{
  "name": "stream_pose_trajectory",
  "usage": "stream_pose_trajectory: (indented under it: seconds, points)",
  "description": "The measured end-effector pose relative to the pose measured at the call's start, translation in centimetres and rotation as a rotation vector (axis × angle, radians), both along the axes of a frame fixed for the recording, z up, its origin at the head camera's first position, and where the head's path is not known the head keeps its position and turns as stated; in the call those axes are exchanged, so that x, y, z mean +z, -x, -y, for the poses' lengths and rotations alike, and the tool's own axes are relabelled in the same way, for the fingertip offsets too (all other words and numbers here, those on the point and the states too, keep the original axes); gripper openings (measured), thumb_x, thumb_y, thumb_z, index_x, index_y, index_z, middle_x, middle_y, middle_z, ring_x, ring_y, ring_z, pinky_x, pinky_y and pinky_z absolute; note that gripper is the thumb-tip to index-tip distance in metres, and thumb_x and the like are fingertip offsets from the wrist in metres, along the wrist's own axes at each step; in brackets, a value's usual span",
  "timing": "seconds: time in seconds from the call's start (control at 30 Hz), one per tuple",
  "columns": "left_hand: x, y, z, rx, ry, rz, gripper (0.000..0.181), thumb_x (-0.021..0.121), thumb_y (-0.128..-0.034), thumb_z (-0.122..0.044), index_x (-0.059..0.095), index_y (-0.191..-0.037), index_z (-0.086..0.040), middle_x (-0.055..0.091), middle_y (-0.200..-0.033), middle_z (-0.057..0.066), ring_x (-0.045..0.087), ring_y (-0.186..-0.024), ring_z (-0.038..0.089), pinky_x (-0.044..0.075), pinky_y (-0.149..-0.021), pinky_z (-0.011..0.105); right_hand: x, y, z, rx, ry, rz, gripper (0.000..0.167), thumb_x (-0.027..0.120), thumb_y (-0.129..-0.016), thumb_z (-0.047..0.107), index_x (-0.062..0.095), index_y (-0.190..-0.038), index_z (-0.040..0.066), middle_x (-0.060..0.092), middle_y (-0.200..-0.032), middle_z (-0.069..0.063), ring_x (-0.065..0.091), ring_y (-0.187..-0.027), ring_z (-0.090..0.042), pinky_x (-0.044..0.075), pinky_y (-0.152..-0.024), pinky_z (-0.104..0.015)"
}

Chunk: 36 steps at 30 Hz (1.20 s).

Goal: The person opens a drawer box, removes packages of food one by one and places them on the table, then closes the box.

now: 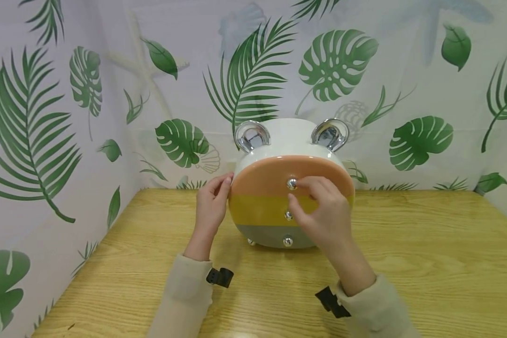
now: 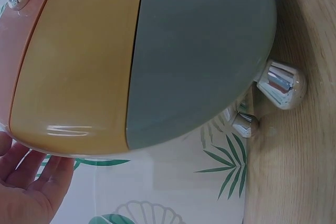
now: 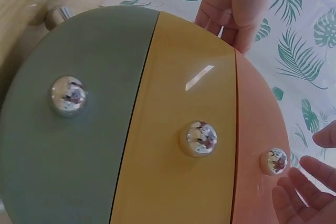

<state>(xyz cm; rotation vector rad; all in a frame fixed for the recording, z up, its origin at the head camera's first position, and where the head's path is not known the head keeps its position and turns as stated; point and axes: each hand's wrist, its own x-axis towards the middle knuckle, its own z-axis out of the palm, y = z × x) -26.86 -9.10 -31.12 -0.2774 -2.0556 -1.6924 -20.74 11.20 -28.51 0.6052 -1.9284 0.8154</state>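
Note:
A round-fronted storage box point(image 1: 253, 211) with orange, yellow and grey drawer fronts stands on the table. Each front carries one shiny silver knob, and two silver ears rise from the white top. My left hand point(image 1: 210, 206) rests against the box's left side; in the left wrist view its fingers point(image 2: 55, 174) reach round the edge. By the top knob point(image 1: 292, 183) on the orange front is my right hand point(image 1: 328, 213). Its fingers point(image 3: 310, 190) are close to that knob, with the thumb held apart. All three drawer fronts sit flush.
The wooden table point(image 1: 426, 253) extends on both sides of the box. Behind it hangs a white cloth point(image 1: 363, 155) printed with green leaves. Short silver feet point(image 2: 283, 85) lift the box off the tabletop. Each wrist bears a black strap point(image 1: 220, 277).

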Motion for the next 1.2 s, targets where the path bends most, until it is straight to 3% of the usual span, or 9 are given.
stream_pose_trajectory:
  seconds: [0.2, 0.47, 0.7, 0.87, 1.03, 1.2]
  points:
    - [0.0, 0.0, 0.0, 0.003, 0.008, -0.006, 0.025, 0.052, -0.0895, -0.015, 0.063, -0.107, 0.001, 0.062, -0.103, 0.012, 0.057, -0.089, 0.019, 0.048, -0.077, 0.03, -0.2, 0.4, 0.3, 0.042, -0.066, -0.056, 0.023, 0.069, -0.069, 0.004, 0.064, -0.091, -0.001, 0.062, -0.093, -0.009, 0.053, -0.091, -0.022, 0.044, -0.079, -0.03]
    - [0.0, 0.0, 0.0, 0.003, 0.008, -0.011, 0.025, 0.052, -0.0896, -0.014, 0.063, -0.106, 0.001, 0.062, -0.101, 0.012, 0.056, -0.084, 0.019, 0.048, -0.073, 0.027, -0.5, 0.9, 0.5, 0.023, -0.114, -0.138, 0.028, 0.07, -0.066, 0.001, 0.065, -0.093, -0.002, 0.061, -0.094, -0.012, 0.053, -0.089, -0.027, 0.046, -0.076, -0.035]
    - [-0.1, 0.0, 0.0, 0.005, 0.014, -0.024, 0.025, 0.052, -0.0895, -0.014, 0.063, -0.106, 0.001, 0.063, -0.101, 0.012, 0.056, -0.086, 0.019, 0.048, -0.075, 0.029, -1.0, 1.6, 0.1, -0.047, -0.236, -0.227, 0.025, 0.063, -0.073, 0.005, 0.065, -0.097, -0.004, 0.061, -0.096, -0.015, 0.053, -0.086, -0.03, 0.047, -0.075, -0.037]
    - [0.0, 0.1, 0.0, 0.011, 0.018, -0.014, 0.025, 0.052, -0.0896, -0.014, 0.063, -0.106, 0.0, 0.062, -0.102, 0.011, 0.056, -0.088, 0.019, 0.047, -0.077, 0.03, -1.3, 2.3, 0.0, -0.065, -0.255, -0.285, 0.026, 0.062, -0.073, 0.007, 0.065, -0.096, -0.004, 0.06, -0.095, -0.016, 0.054, -0.085, -0.031, 0.048, -0.073, -0.039]
    - [0.0, 0.1, 0.0, 0.019, 0.015, -0.007, 0.025, 0.052, -0.0896, -0.014, 0.063, -0.106, 0.0, 0.062, -0.103, 0.011, 0.056, -0.089, 0.019, 0.047, -0.078, 0.03, -1.2, 2.5, 0.0, -0.081, -0.27, -0.266, 0.024, 0.063, -0.074, 0.008, 0.065, -0.095, -0.003, 0.06, -0.094, -0.016, 0.054, -0.085, -0.031, 0.048, -0.073, -0.039]
    - [0.1, 0.0, -0.1, 0.01, 0.002, -0.007, 0.025, 0.052, -0.0895, -0.014, 0.063, -0.106, 0.001, 0.062, -0.103, 0.012, 0.057, -0.089, 0.02, 0.047, -0.077, 0.029, -0.7, 2.2, 0.3, -0.116, -0.291, -0.179, 0.022, 0.065, -0.075, 0.01, 0.065, -0.093, -0.002, 0.059, -0.093, -0.014, 0.051, -0.086, -0.029, 0.048, -0.073, -0.037]
